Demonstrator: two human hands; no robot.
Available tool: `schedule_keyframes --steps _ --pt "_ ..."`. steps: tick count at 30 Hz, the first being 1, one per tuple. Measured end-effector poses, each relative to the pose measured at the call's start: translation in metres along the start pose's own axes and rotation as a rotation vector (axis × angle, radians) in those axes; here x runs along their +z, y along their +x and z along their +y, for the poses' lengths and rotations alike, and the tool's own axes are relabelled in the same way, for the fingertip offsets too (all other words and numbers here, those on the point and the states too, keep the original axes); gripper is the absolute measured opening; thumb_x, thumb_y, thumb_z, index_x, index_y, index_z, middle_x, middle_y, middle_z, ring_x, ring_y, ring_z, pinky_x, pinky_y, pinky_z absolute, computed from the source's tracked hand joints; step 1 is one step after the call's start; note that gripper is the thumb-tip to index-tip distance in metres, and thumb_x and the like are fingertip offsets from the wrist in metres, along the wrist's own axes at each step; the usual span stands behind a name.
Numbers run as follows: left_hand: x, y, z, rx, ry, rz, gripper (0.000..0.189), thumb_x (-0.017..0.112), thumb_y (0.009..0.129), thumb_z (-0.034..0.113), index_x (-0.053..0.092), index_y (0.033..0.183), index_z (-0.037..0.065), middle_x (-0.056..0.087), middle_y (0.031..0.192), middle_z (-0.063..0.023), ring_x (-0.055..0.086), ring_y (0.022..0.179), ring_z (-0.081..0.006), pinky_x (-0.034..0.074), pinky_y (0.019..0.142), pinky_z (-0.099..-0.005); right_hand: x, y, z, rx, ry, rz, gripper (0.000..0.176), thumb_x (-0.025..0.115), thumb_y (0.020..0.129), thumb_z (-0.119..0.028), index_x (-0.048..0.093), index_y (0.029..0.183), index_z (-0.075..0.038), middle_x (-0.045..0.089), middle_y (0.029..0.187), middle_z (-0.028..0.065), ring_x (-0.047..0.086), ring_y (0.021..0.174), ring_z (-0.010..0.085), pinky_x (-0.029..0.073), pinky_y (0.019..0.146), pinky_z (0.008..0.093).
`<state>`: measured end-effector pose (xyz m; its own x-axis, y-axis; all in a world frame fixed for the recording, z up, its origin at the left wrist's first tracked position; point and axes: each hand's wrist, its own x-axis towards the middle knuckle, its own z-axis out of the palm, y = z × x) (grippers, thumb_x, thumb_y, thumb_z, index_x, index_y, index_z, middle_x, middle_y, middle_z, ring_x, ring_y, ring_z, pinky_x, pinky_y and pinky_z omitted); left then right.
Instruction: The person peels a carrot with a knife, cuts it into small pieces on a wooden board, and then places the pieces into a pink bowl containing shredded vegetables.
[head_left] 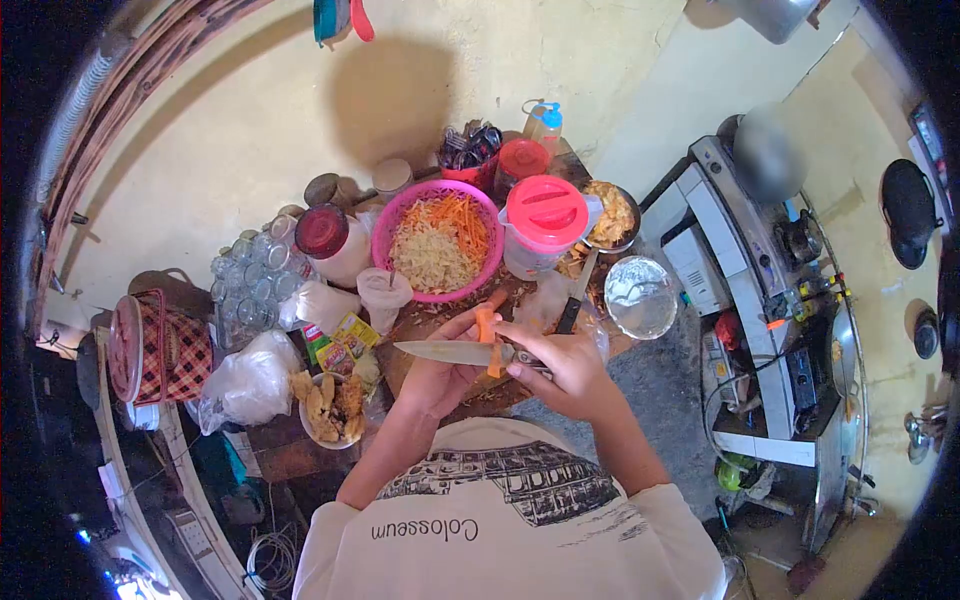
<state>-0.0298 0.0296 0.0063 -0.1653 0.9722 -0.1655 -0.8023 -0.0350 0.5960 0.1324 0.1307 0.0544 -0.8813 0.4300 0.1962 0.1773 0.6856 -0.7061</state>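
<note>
My left hand (437, 386) is closed around an orange carrot (485, 322), which stands roughly upright in front of my chest. In my right hand (568, 372) is a knife (440, 351), its blade pointing left and lying across the carrot. The blade hides part of the carrot and of my left fingers. Just beyond my hands, a pink basin (380, 245) holds shredded carrot (462, 225) and pale shreds (432, 258). A second knife (573, 305) with a black handle lies on the table to the right of the carrot.
A pitcher with a pink lid (546, 207) stands behind my right hand, near a foil-like round dish (641, 297). Glass jars (245, 280), a plastic bag (255, 380) and a bowl of fried food (330, 408) are at left. A stove (735, 190) stands at right.
</note>
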Motion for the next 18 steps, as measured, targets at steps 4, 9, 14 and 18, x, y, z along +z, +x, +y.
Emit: schedule_keyframes --steps 4,9,14,18 --pt "-0.003 0.0 0.001 -0.009 -0.035 -0.056 0.049 0.053 0.09 0.02 0.039 0.131 -0.002 0.054 0.121 -0.0087 0.057 0.102 -0.0156 0.046 0.09 -0.0287 0.001 0.0 0.0 -0.004 -0.041 -0.003 0.045 0.055 0.086 -0.033 0.048 0.128 -0.017 0.057 0.064 0.0125 0.06 0.06 0.0292 0.044 0.054 0.0415" --pt "-0.007 0.004 -0.004 -0.047 -0.081 -0.012 0.046 0.054 0.089 0.021 0.042 0.129 0.0 0.056 0.117 -0.0072 0.057 0.101 -0.0149 0.046 0.09 -0.0277 0.003 0.0 0.0 -0.061 -0.024 0.023 0.04 0.057 0.084 -0.032 0.053 0.121 -0.016 0.063 0.074 0.0113 0.061 0.063 0.0294 0.045 0.055 0.0412" --pt "-0.013 0.0 -0.006 -0.076 -0.054 -0.027 0.039 0.053 0.091 0.018 0.046 0.126 0.002 0.058 0.114 -0.0056 0.058 0.1 -0.0133 0.047 0.087 -0.0265 0.005 0.0 0.002 -0.095 -0.052 0.023 0.038 0.058 0.083 -0.031 0.054 0.118 -0.016 0.065 0.079 0.0101 0.062 0.063 0.0286 0.045 0.054 0.0406" --pt "-0.009 -0.005 -0.002 -0.067 0.007 0.013 0.036 0.053 0.09 0.017 0.048 0.123 0.003 0.058 0.113 -0.0046 0.058 0.099 -0.0125 0.048 0.085 -0.0267 0.005 0.0 -0.004 -0.031 -0.088 0.031 0.038 0.059 0.083 -0.031 0.054 0.118 -0.015 0.064 0.074 0.009 0.061 0.061 0.0286 0.045 0.053 0.0406"
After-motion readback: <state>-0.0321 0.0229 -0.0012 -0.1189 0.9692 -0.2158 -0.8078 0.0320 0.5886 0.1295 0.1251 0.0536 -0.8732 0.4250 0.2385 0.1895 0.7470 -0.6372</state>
